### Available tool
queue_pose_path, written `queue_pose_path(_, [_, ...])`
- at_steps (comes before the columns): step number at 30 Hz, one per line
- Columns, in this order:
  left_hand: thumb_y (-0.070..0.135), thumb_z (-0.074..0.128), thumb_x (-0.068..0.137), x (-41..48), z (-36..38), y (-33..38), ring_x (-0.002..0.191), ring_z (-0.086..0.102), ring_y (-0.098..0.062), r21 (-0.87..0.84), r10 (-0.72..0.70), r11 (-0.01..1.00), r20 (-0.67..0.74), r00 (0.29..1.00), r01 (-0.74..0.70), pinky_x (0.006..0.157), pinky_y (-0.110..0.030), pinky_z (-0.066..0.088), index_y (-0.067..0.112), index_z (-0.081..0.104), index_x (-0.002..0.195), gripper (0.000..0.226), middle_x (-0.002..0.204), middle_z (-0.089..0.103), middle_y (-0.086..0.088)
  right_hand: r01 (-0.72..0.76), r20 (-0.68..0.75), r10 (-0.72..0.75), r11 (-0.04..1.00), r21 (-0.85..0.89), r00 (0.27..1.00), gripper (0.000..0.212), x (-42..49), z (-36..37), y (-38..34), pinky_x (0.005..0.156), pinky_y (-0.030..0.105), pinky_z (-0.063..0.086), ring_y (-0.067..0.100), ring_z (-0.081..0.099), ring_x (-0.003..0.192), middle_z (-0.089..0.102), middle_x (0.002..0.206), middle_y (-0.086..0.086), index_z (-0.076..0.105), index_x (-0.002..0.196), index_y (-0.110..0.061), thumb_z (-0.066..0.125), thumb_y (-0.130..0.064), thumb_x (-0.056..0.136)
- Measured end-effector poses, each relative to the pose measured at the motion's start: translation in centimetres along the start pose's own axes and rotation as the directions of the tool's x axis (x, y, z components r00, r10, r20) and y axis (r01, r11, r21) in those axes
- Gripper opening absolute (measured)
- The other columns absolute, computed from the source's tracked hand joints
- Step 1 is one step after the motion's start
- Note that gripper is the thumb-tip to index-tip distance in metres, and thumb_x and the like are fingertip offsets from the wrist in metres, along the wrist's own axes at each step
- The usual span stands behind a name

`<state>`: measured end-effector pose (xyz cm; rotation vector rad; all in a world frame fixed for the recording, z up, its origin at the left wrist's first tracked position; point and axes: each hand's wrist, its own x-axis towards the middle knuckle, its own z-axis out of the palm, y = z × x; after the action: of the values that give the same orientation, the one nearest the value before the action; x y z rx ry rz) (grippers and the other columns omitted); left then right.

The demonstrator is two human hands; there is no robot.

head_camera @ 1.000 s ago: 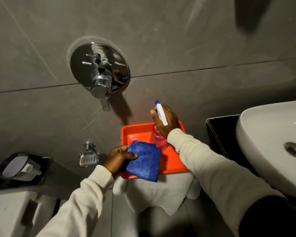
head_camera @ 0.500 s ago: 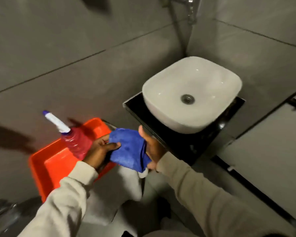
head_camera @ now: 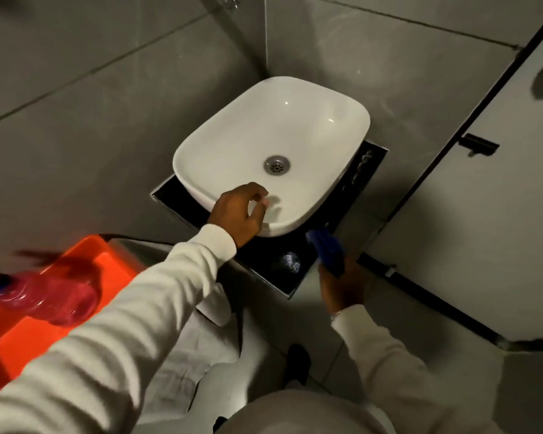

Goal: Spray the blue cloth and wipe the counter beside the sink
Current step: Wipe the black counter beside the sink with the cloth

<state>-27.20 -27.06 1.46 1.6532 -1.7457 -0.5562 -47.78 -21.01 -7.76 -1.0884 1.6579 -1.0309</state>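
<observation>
**Cloth at the tabletop edge, other hand on the basin**

Nearest to me, at about 8 o'clock, the red spray bottle (head_camera: 49, 297) stood in the orange tray (head_camera: 22, 336), its white nozzle pointing off toward 9 o'clock; it was blurred, and neither hand touched it. My cream sleeves ran up from the bottom edge on both sides.

At about 4 o'clock my right hand (head_camera: 342, 286) was closed around the blue cloth (head_camera: 326, 250), bunched up in my grip. The cloth poked out beyond my fingers toward 11 o'clock and lay at the near right corner of the black tabletop (head_camera: 273, 261), just beside the basin; I could not tell whether it pressed on the surface.

Farther on, near the centre, my left hand (head_camera: 239, 213) lay at the near rim of the white sink (head_camera: 273, 151), fingers loosely curled and holding nothing, fingertips hanging just inside the bowl. The drain (head_camera: 276, 164) sat at 12 o'clock from that hand. Beyond, grey tiled walls met in a corner at 12 o'clock, and a pale partition (head_camera: 483, 198) stood at 2 o'clock.
</observation>
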Motion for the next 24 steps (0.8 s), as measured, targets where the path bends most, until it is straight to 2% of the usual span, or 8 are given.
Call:
queue_pose_path(2, [0.04, 0.044, 0.084, 0.8, 1.2, -0.6, 0.111, 0.061, -0.03, 0.131, -0.015, 0.991, 0.103, 0.995, 0.002, 0.098, -0.037, 0.044, 0.01, 0.063, 0.111, 0.044, 0.114, 0.069, -0.011, 0.212, 0.201, -0.163, 0.943, -0.258, 0.966, 0.057, -0.3, 1.7, 0.8, 0.113, 0.044, 0.036, 0.031, 0.038, 0.139, 0.046, 0.148, 0.014, 0.051, 0.136, -0.016, 0.07, -0.016, 0.083])
queue_pose_path(4, [0.052, 0.031, 0.087, 1.2, 2.7, -1.1, 0.133, 0.044, -0.027, 0.389, -0.049, 0.92, 0.212, 0.976, -0.039, 0.113, -0.041, 0.028, 0.013, 0.053, 0.127, 0.06, 0.136, 0.057, -0.01, 0.432, 0.33, -0.299, 0.76, -0.486, 0.896, 0.059, -1.2, 3.1, 1.8, 0.116, 0.046, 0.028, 0.033, 0.024, 0.147, 0.039, 0.154, 0.009, 0.053, 0.135, -0.02, 0.065, -0.045, 0.083])
queue_pose_path(6, [0.061, 0.018, 0.088, 1.4, 3.5, -1.5, 0.145, 0.022, -0.022, 0.571, -0.081, 0.815, 0.275, 0.958, -0.095, 0.118, -0.045, 0.014, 0.016, 0.034, 0.141, 0.071, 0.151, 0.039, -0.006, 0.525, 0.326, -0.416, 0.586, -0.617, 0.849, 0.052, -1.4, 3.8, 2.3, 0.107, 0.05, 0.037, 0.034, 0.041, 0.138, 0.054, 0.144, 0.007, 0.064, 0.122, -0.023, 0.053, -0.057, 0.084])
queue_pose_path(8, [0.067, 0.009, 0.084, 2.1, 3.8, -1.9, 0.148, 0.008, -0.021, 0.628, -0.101, 0.77, 0.296, 0.95, -0.114, 0.119, -0.047, 0.005, 0.016, 0.017, 0.147, 0.081, 0.158, 0.023, -0.004, 0.483, 0.248, -0.441, 0.569, -0.666, 0.862, 0.043, 0.2, 4.0, 2.2, 0.103, 0.053, 0.037, 0.033, 0.051, 0.13, 0.059, 0.137, 0.006, 0.066, 0.115, -0.024, 0.052, -0.051, 0.085])
queue_pose_path(9, [0.069, 0.006, 0.082, 2.4, 3.8, -1.9, 0.149, 0.003, -0.02, 0.636, -0.101, 0.762, 0.3, 0.949, -0.12, 0.12, -0.048, 0.002, 0.016, 0.011, 0.148, 0.085, 0.16, 0.017, -0.004, 0.454, 0.238, -0.417, 0.559, -0.694, 0.877, 0.043, 1.3, 4.1, 1.9, 0.107, 0.056, 0.032, 0.032, 0.047, 0.133, 0.055, 0.142, 0.007, 0.062, 0.12, -0.023, 0.052, -0.047, 0.086])
queue_pose_path(13, [0.074, 0.001, 0.077, 3.1, 3.8, -1.9, 0.148, -0.008, -0.019, 0.635, -0.079, 0.757, 0.322, 0.943, -0.154, 0.12, -0.049, -0.002, 0.016, -0.002, 0.149, 0.093, 0.162, 0.0, -0.004, 0.433, 0.323, -0.29, 0.551, -0.714, 0.901, 0.058, 1.7, 6.1, 2.3, 0.12, 0.059, 0.008, 0.033, 0.012, 0.151, 0.026, 0.16, 0.006, 0.032, 0.146, -0.021, 0.041, -0.045, 0.094])
queue_pose_path(18, [0.076, -0.002, 0.076, 3.1, 4.0, -2.2, 0.148, -0.012, -0.02, 0.642, -0.04, 0.744, 0.319, 0.947, -0.185, 0.119, -0.05, -0.004, 0.013, -0.008, 0.148, 0.096, 0.161, -0.007, -0.006, 0.488, 0.396, -0.285, 0.507, -0.711, 0.873, 0.057, 2.6, 4.3, 3.9, 0.12, 0.06, 0.013, 0.029, 0.01, 0.151, 0.023, 0.162, 0.002, 0.028, 0.147, -0.028, 0.036, -0.048, 0.094])
queue_pose_path(24, [0.08, -0.005, 0.071, 2.5, 4.8, -1.1, 0.147, -0.014, -0.02, 0.647, -0.097, 0.755, 0.274, 0.957, -0.109, 0.119, -0.05, -0.006, 0.012, -0.008, 0.148, 0.103, 0.161, -0.01, -0.006, 0.375, 0.29, -0.239, 0.536, -0.757, 0.927, 0.059, 5.4, 4.7, 2.2, 0.119, 0.061, 0.013, 0.031, 0.01, 0.15, 0.025, 0.16, 0.007, 0.038, 0.139, -0.019, 0.045, -0.049, 0.088])
